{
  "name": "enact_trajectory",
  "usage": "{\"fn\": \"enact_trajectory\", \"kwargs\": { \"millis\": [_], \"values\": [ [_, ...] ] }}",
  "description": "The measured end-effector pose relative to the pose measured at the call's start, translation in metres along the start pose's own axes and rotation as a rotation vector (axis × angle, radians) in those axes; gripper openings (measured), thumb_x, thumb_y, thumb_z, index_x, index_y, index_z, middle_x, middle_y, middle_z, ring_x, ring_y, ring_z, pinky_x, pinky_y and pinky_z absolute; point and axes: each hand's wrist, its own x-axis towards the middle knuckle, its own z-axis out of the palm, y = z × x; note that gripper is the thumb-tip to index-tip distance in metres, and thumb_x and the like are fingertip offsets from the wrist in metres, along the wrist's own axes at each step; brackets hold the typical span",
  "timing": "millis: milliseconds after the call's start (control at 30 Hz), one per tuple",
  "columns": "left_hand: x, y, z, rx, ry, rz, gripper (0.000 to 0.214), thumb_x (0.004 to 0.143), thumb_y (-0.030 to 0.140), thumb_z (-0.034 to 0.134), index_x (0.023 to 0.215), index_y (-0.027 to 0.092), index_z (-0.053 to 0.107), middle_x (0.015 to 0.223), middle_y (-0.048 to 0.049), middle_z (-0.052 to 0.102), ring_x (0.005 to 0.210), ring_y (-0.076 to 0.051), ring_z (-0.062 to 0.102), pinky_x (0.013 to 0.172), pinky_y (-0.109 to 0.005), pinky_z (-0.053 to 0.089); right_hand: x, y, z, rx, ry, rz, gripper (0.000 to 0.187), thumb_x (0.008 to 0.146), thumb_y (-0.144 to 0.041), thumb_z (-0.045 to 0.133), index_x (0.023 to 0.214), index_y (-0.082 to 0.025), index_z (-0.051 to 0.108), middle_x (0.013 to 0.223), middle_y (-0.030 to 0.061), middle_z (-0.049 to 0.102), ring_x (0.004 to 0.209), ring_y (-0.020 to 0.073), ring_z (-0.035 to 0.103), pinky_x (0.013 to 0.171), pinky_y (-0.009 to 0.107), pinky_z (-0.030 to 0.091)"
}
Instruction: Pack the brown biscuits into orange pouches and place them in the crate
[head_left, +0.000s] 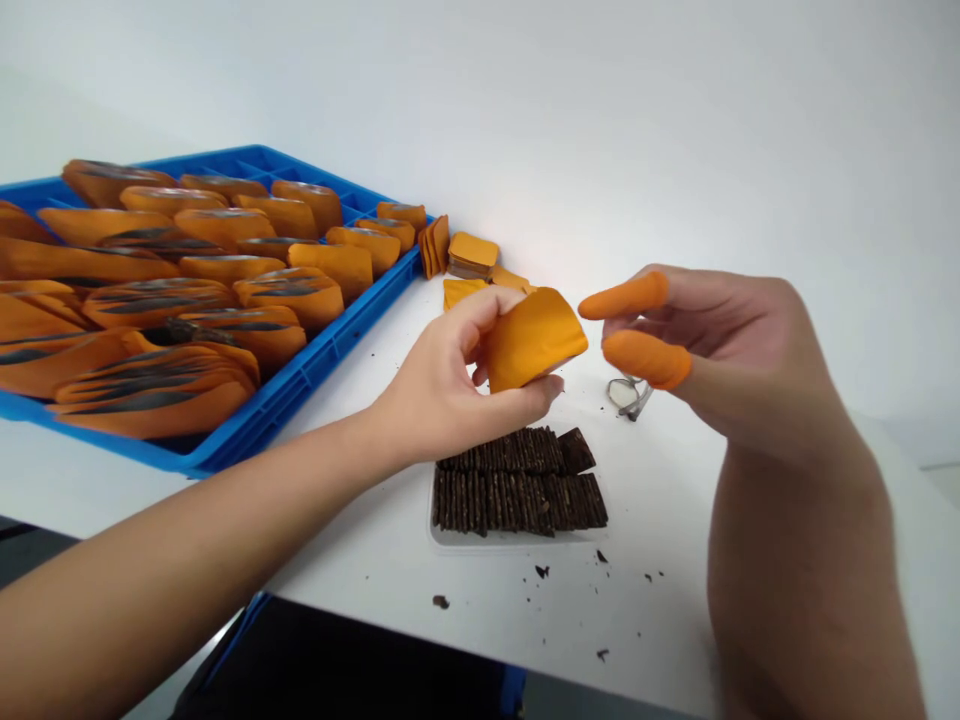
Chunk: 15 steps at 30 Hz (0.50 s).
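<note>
My left hand (457,380) is closed on an orange pouch (536,338), raised above the table with its flat face tilted toward me. To its right is my right hand (697,340), with orange finger cots on the thumb and forefinger. Those two fingertips are apart, a short gap away from the pouch, and nothing shows between them. Below the pouch, two rows of thin dark-brown square pieces (517,503) stand on edge in a shallow white tray (480,543). My left hand partly hides the back row.
On the left a blue crate (375,325) holds many upright orange pouches (225,228). Stacked orange pouches (472,250) lie beside its far corner. A metal object with a round pale face (624,393) rests beyond my right fingers. Dark crumbs (441,602) dot the white table (360,570).
</note>
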Motion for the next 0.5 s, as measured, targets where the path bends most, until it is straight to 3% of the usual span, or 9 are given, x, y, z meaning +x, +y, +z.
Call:
{"fn": "enact_trajectory", "kwargs": {
  "millis": [67,167,267,367,433,500],
  "values": [
    [-0.001,0.002,-0.003,-0.104,-0.082,-0.042,0.038,0.075,0.02,0.075,0.11,0.02,0.061,0.092,-0.0002,0.061,0.074,-0.011,0.055,0.06,-0.025,0.047,-0.003,-0.001,0.0,-0.086,0.007,-0.091,0.041,0.082,-0.032,0.095,0.121,-0.038,0.083,0.101,-0.003,0.077,0.096,0.0168,0.07,0.08,0.034,0.061],
    [-0.005,0.006,-0.009,-0.184,-0.363,-0.085,0.051,0.076,0.015,0.065,0.126,0.022,0.061,0.102,-0.0024,0.065,0.081,-0.014,0.06,0.067,-0.028,0.052,-0.004,-0.003,0.003,-0.214,-0.047,-0.275,0.061,0.086,-0.027,0.091,0.141,-0.043,0.072,0.133,-0.0018,0.073,0.125,0.0205,0.066,0.1,0.039,0.06],
    [-0.007,0.006,-0.013,-0.121,-0.572,-0.105,0.029,0.079,0.017,0.06,0.108,0.021,0.063,0.096,-0.0033,0.067,0.083,-0.018,0.063,0.071,-0.032,0.056,-0.003,-0.003,0.007,-0.254,-0.171,-0.33,0.031,0.095,-0.027,0.083,0.124,-0.038,0.08,0.146,-0.0019,0.071,0.14,0.0225,0.065,0.114,0.043,0.058],
    [-0.005,-0.001,-0.013,-0.038,-0.552,-0.031,0.027,0.085,0.02,0.061,0.111,0.021,0.065,0.109,-0.0064,0.072,0.1,-0.023,0.07,0.082,-0.038,0.061,-0.001,0.0,0.009,-0.254,-0.218,-0.39,0.009,0.099,-0.024,0.078,0.1,-0.032,0.082,0.133,-0.0037,0.08,0.138,0.0215,0.07,0.119,0.045,0.059],
    [-0.004,-0.008,-0.012,0.022,-0.455,0.079,0.047,0.087,0.021,0.066,0.135,0.024,0.063,0.137,-0.0092,0.071,0.125,-0.028,0.07,0.099,-0.043,0.062,-0.001,0.002,0.013,-0.27,-0.166,-0.414,0.009,0.098,-0.022,0.078,0.097,-0.03,0.08,0.128,-0.0031,0.083,0.136,0.0211,0.071,0.119,0.046,0.059],
    [-0.002,-0.013,-0.01,0.11,-0.303,0.186,0.061,0.088,0.029,0.076,0.146,0.024,0.058,0.151,-0.0112,0.065,0.135,-0.03,0.066,0.107,-0.046,0.059,0.0,0.003,0.017,-0.271,-0.09,-0.414,0.01,0.097,-0.021,0.079,0.09,-0.028,0.076,0.128,-0.0023,0.082,0.132,0.0209,0.072,0.117,0.046,0.06]
  ]
}}
